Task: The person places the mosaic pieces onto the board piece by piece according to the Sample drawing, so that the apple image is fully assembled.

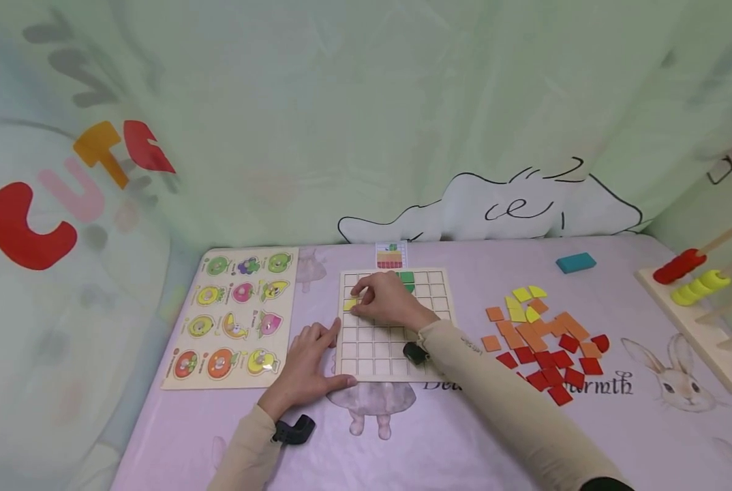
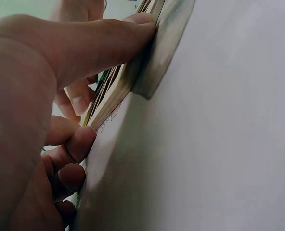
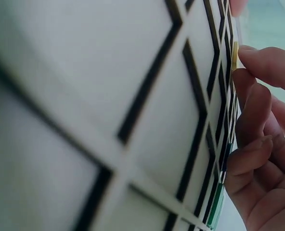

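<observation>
Our right sleeve (image 1: 507, 402) leads to our right hand (image 1: 389, 300), fingers pinching the yellow piece (image 1: 347, 305) at their left, just beyond our left hand (image 1: 307, 358), fingers spread against the grid board (image 1: 381, 352).

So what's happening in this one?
A person's right hand holds a small flat yellow tile at the left column of a square pale-wood grid board, while the left hand touches the board's left and near edges. Flat green tiles sit near its far edge; loose red, orange and yellow tiles lie to its right.
</observation>
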Tool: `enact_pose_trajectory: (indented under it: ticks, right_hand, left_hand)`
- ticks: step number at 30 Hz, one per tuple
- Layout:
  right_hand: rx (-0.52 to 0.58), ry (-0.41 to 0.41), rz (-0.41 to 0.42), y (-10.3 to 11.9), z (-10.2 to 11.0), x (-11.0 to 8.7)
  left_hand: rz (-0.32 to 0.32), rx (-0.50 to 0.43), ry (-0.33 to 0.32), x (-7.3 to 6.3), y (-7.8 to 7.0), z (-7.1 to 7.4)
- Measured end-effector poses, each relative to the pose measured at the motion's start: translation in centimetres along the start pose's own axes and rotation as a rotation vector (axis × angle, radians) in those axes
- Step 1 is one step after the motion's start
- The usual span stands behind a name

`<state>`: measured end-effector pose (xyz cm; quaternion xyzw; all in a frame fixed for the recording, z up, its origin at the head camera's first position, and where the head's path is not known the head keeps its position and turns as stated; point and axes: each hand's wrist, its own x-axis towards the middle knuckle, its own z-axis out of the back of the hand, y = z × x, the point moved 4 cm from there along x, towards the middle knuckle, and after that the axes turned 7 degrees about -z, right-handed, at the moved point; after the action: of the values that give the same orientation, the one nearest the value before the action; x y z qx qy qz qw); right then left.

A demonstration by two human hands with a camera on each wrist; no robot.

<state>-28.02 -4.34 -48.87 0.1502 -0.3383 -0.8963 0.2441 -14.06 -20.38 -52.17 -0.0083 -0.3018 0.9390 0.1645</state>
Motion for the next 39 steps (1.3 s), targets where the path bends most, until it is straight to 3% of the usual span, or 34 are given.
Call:
enact_pose_trajectory:
  ticks: [10,16,19,25,30,34,39]
  right_hand:
    - [-0.006,-0.012,0.017,-0.1,0.4,-0.4]
    - [-0.034,-0.078,-0.018,-1.7,3.4,-1.7]
    - [-0.044,-0.108,-0.061,-3.7,5.8,-2.7]
    - [-0.073,-0.156,-0.231,-10.2,10.7,-5.8]
    - [-0.114,-0.097,-0.345,-14.8,14.6,-9.2]
    - [-0.134,-0.035,-0.364,-16.9,16.6,-11.3]
    - [-0.143,-0.041,-0.371,-18.3,17.5,-12.6]
  left_hand:
    - [0.009,-0.008,-0.011,-0.2,-0.1,-0.1]
    - [0.023,-0.011,-0.02,-0.6,-0.2,-0.4]
    - [0.028,-0.015,-0.02,-0.6,-0.2,-0.3]
    - [0.045,-0.03,-0.02,-0.5,-0.2,-0.1]
    - [0.038,-0.028,-0.027,-0.5,-0.2,-0.2]
    - [0.054,-0.034,-0.017,-0.6,-0.1,-0.4]
    - [0.055,-0.04,-0.017,-0.6,-0.2,-0.2]
